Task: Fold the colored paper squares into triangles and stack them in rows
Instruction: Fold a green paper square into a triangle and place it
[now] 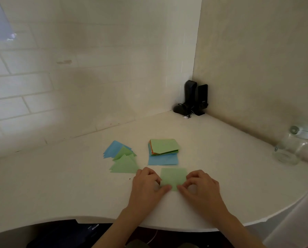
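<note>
While both hands [176, 187] pinch it, flat green square [173, 177] lies smooth.

We fold a green paper square [173, 177]

Our left hand [147, 183] and right hand [201, 185] pinch its near corners on the white table [60, 185].

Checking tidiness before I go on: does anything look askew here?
Yes. One blue square sticks out from under the paper stack, shifted toward the person. The folded triangles overlap loosely, not in neat rows.
</note>
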